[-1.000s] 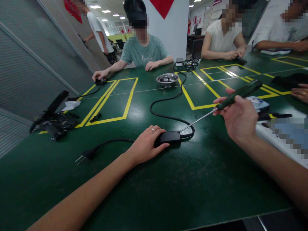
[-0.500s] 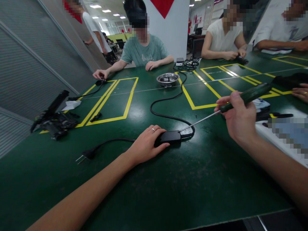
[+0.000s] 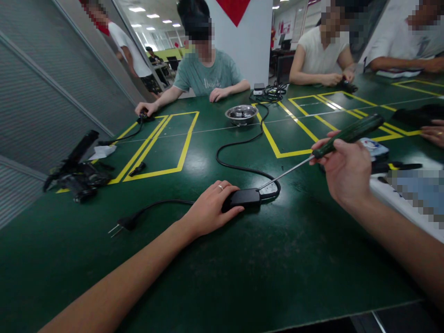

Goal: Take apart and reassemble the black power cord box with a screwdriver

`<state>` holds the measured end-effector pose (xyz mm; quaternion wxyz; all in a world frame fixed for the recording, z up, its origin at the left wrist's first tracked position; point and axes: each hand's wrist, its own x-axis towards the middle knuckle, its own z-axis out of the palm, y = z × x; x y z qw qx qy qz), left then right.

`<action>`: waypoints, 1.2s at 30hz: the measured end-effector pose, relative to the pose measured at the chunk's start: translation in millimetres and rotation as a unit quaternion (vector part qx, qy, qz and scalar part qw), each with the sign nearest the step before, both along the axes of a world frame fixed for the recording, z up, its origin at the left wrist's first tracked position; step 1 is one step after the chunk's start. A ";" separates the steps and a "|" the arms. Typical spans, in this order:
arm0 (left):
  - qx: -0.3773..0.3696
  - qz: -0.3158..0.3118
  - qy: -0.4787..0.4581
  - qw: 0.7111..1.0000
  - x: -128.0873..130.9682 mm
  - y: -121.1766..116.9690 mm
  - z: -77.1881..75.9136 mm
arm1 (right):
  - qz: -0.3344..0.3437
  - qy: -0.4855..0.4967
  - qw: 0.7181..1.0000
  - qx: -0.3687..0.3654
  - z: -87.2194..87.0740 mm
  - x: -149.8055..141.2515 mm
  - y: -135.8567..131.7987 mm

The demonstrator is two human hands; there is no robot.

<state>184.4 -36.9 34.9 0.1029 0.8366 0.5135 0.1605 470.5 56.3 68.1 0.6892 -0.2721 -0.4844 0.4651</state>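
My left hand (image 3: pixel 211 208) is closed around the left end of a black power adapter (image 3: pixel 246 197) and presses it against the table. In my right hand (image 3: pixel 345 169) is a screwdriver with a dark green handle (image 3: pixel 350 135), tilted down to the left. Its thin metal shaft (image 3: pixel 286 173) reaches the adapter's far right corner, where the tip touches. One cord runs left from the adapter to a two-pin plug (image 3: pixel 127 223). The other cord (image 3: pixel 239 167) leaves on the right, loops back and winds away across the table.
A metal bowl (image 3: pixel 242 115) with small parts stands ahead. Black gear (image 3: pixel 81 173) lies at the left, beside a white paper piece (image 3: pixel 103 151). Yellow tape (image 3: pixel 187 143) marks the green table (image 3: pixel 222 282). Several people sit opposite; another person's hand (image 3: pixel 433 134) rests at the right.
The screwdriver handle and my right hand have shifted slightly, the handle a little left and down. My left hand and the adapter stay put. A person at the back left has moved.
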 end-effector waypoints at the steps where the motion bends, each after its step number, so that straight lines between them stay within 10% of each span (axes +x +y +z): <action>1: 0.001 0.000 0.000 1.000 0.0 0.1 -0.1 | -0.003 0.000 1.000 0.000 0.0 -0.3 -0.1; 36: 0.000 -0.005 0.012 1.000 -1.3 0.8 -1.1 | -0.030 -0.018 0.999 0.022 -7.6 -0.3 0.3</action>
